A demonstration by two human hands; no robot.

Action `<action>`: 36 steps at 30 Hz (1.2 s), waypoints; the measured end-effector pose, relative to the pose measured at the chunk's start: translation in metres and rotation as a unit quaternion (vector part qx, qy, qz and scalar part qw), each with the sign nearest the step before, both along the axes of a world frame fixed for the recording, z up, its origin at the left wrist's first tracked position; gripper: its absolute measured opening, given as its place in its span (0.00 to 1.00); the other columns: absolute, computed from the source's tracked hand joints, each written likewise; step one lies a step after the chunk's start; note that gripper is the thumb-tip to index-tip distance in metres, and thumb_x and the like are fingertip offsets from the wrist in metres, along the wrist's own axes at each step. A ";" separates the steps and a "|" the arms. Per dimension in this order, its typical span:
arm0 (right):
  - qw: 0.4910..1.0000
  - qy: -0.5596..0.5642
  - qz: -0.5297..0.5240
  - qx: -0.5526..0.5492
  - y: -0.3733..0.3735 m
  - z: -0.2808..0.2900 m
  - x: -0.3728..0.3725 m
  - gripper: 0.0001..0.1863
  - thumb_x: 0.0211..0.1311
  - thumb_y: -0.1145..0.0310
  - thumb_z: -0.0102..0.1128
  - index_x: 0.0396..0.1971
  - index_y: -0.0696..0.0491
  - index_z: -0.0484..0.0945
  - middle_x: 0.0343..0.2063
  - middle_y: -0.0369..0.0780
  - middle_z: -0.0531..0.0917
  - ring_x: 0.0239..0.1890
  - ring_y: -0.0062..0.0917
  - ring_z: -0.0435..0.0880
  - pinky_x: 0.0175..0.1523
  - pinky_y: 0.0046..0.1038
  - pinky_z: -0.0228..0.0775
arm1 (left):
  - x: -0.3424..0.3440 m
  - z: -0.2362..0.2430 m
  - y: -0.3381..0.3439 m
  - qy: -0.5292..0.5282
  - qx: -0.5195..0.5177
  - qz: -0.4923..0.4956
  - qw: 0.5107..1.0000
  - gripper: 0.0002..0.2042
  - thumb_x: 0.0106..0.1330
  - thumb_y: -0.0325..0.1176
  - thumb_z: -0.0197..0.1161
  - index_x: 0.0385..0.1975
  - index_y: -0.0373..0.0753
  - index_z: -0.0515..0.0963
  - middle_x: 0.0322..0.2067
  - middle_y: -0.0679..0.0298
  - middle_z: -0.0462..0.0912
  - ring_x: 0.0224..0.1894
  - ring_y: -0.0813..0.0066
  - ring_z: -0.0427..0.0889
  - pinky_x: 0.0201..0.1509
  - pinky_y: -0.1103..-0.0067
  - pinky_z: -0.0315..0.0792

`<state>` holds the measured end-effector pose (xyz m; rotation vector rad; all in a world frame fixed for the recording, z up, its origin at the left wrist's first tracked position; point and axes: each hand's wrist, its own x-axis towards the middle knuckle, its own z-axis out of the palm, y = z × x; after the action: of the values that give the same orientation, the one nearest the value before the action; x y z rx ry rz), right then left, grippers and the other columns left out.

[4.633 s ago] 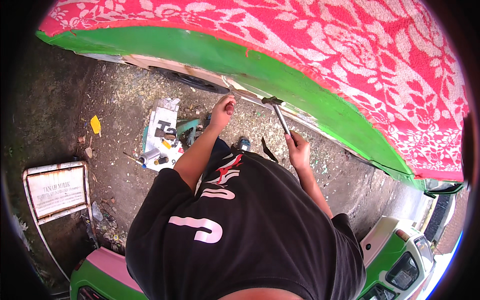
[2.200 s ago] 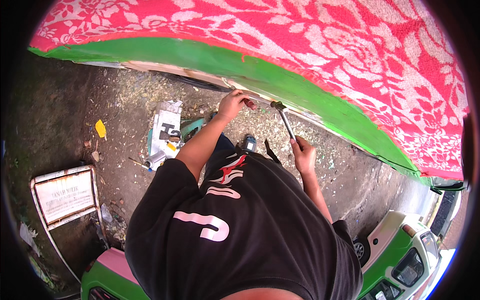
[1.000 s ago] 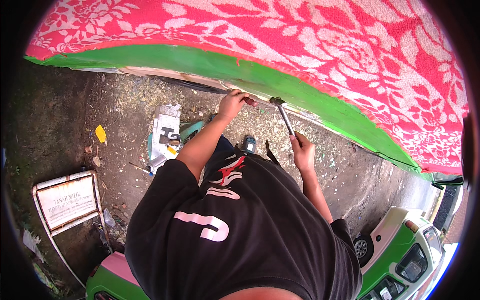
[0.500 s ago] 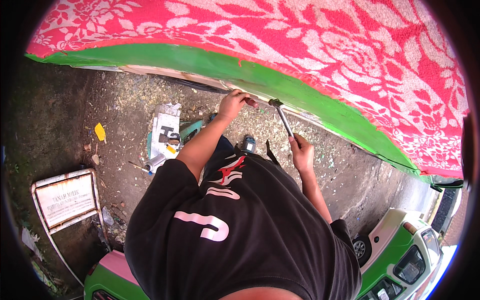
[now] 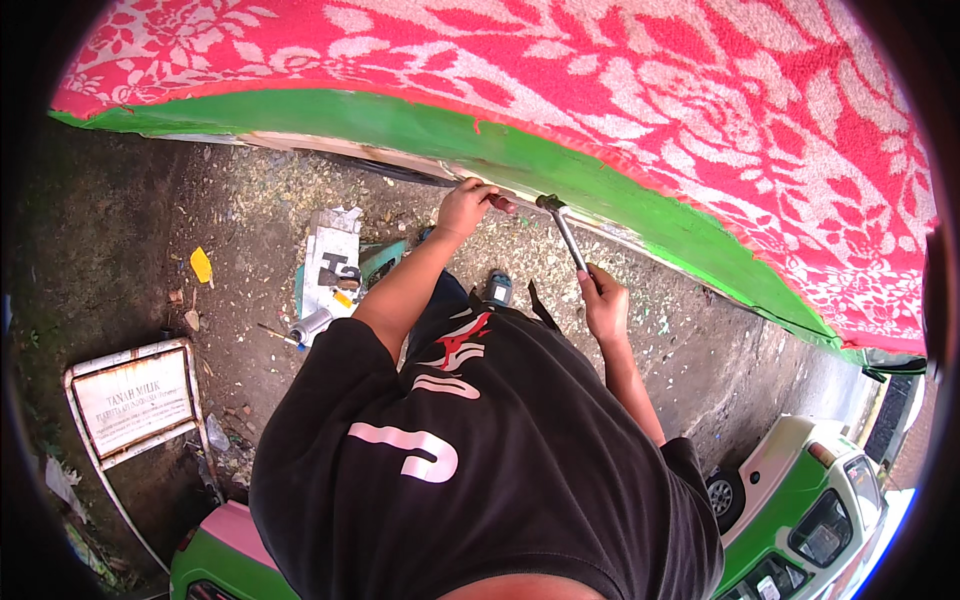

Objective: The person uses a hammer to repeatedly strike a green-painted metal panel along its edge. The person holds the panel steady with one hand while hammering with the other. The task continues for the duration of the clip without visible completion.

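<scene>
Seen from above, the left hand (image 5: 466, 208) has its fingers curled round a red-handled tool (image 5: 503, 204) at the lower edge of a green vehicle panel (image 5: 540, 165), seemingly to steady it; whether its tip touches is hidden; the right hand (image 5: 606, 306) wraps the low end of a hammer (image 5: 568, 238), apparently leaving the head free near that edge; a red-and-white cloth (image 5: 640, 90) drapes above, perhaps as cover
</scene>
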<state>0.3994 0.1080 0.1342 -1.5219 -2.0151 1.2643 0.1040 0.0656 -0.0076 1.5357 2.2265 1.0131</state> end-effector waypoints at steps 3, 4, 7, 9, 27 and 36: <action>0.999 -0.027 0.020 -0.017 0.002 0.008 -0.002 0.17 0.65 0.62 0.62 0.44 0.60 0.82 0.17 0.35 0.77 0.21 0.15 0.73 0.28 0.23 0.65 | 0.000 -0.003 -0.001 0.000 -0.001 0.006 1.000 0.12 0.55 0.28 0.66 0.39 0.47 0.84 0.38 0.66 0.81 0.39 0.61 0.82 0.41 0.68 0.77; 0.999 -0.019 0.024 0.010 0.002 0.007 -0.002 0.16 0.66 0.62 0.61 0.44 0.60 0.81 0.17 0.35 0.77 0.21 0.15 0.72 0.28 0.23 0.65 | -0.001 -0.004 -0.001 0.001 -0.001 0.006 1.000 0.12 0.55 0.28 0.66 0.39 0.47 0.84 0.38 0.66 0.81 0.39 0.61 0.82 0.41 0.68 0.77; 0.997 0.023 0.031 0.061 -0.004 -0.008 -0.001 0.15 0.68 0.62 0.57 0.44 0.59 0.80 0.15 0.39 0.75 0.20 0.19 0.74 0.28 0.26 0.66 | -0.001 -0.003 -0.001 0.002 -0.001 0.010 1.000 0.12 0.54 0.28 0.66 0.39 0.47 0.84 0.39 0.66 0.81 0.39 0.61 0.82 0.41 0.68 0.77; 0.991 0.099 0.063 0.066 -0.010 -0.034 0.004 0.14 0.71 0.61 0.52 0.44 0.57 0.77 0.15 0.42 0.75 0.18 0.25 0.75 0.28 0.31 0.69 | -0.001 -0.001 0.000 -0.002 -0.005 0.012 1.000 0.12 0.54 0.28 0.67 0.40 0.47 0.84 0.39 0.66 0.81 0.39 0.60 0.82 0.41 0.68 0.77; 0.988 0.048 0.026 0.144 -0.013 -0.069 -0.013 0.13 0.68 0.62 0.58 0.41 0.57 0.80 0.16 0.46 0.78 0.17 0.31 0.79 0.25 0.34 0.68 | -0.007 -0.011 -0.025 -0.049 -0.016 -0.009 0.999 0.12 0.53 0.22 0.64 0.37 0.43 0.83 0.40 0.63 0.82 0.44 0.59 0.82 0.48 0.68 0.77; 0.995 0.032 -0.043 0.080 -0.011 -0.050 0.010 0.15 0.68 0.60 0.58 0.39 0.59 0.81 0.15 0.43 0.74 0.16 0.25 0.71 0.26 0.31 0.65 | -0.004 0.005 -0.023 -0.046 0.030 -0.011 0.998 0.10 0.57 0.24 0.62 0.37 0.44 0.83 0.40 0.65 0.82 0.41 0.61 0.83 0.43 0.69 0.78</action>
<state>0.4093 0.0969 0.0842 -1.4578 -1.9389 1.0771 0.0996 0.0423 -0.0027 1.5034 2.1304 1.1309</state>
